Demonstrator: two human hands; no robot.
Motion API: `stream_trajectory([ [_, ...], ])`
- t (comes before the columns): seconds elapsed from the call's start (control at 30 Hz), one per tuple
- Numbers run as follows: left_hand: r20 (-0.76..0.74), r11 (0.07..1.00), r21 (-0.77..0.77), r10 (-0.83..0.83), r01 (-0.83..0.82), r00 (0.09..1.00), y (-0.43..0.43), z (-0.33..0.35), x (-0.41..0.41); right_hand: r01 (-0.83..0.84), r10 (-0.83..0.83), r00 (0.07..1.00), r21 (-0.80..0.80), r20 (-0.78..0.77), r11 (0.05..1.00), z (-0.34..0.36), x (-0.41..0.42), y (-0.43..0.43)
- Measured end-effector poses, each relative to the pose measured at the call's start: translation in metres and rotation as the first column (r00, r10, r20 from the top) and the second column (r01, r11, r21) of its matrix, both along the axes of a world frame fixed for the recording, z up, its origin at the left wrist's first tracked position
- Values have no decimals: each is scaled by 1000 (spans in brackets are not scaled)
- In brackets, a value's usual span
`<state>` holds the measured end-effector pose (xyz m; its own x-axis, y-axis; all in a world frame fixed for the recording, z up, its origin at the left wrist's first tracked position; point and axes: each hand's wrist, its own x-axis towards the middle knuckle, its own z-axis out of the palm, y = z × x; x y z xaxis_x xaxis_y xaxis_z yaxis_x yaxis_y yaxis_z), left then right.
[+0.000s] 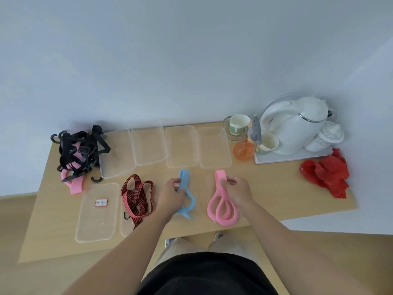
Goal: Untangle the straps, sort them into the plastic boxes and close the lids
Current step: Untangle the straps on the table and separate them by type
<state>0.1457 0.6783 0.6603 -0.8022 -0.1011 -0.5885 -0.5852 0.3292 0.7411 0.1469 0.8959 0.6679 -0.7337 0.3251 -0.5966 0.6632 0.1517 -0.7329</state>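
My left hand (171,193) grips a light blue strap (184,177) that curls down onto the table. My right hand (237,191) holds a pink strap (221,207) folded into loops, its lower loops resting on the table. A red-and-black striped strap (136,196) lies coiled to the left of my left hand. At the far left sits a tangle of black straps (78,152) with hooks, with another pink strap (73,185) under it. Several clear plastic boxes (180,146) stand open in a row at the back. A clear lid (97,211) with a red label lies front left.
The wooden table (287,192) ends close to my body. At the back right stand a white kettle (295,126) on a tray, paper cups (239,124), an orange bottle (243,151) and a crumpled red cloth (327,173).
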Motion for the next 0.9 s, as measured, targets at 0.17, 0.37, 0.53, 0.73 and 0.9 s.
stream_trajectory([
  [0.17,-134,937,-348,-95,43,987,15,-8,4,-204,291,948,455,-131,867,-10,10,4],
  [0.37,-305,674,-739,-320,-11,897,21,-13,21,-320,782,563,802,-267,504,-28,18,19],
  [0.53,-267,663,-743,-410,85,872,19,-20,33,-480,899,427,819,-95,315,-38,34,31],
  [0.73,27,576,-785,-337,229,941,34,-6,23,-493,910,412,829,-42,262,-40,31,40],
  [0.9,58,641,-721,-321,262,945,39,1,24,-506,911,411,820,-44,268,-32,19,43],
])
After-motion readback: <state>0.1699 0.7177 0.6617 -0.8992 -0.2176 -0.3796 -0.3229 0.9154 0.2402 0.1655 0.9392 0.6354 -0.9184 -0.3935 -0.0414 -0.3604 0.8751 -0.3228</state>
